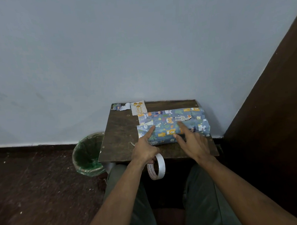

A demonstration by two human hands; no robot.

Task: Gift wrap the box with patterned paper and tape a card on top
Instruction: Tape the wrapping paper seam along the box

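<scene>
Two hands: both are resting on the blue animal-print wrapped box (173, 124).
Box: lying flat on the dark wooden desk (121, 131), long axis running left-right.
Left hand (145, 147): forefinger pressing the paper, other fingers gripping a white tape roll (156, 166).
Right hand (192, 142): fingers spread straight, touching the box.
Card: white gold-printed card (139, 107) lying at the desk's far edge.

A small dark wooden table (121, 131) stands against the wall. On it lie the wrapped box (173, 124), a card (139, 107) and a paper scrap (121, 107) — both at the far edge.
</scene>
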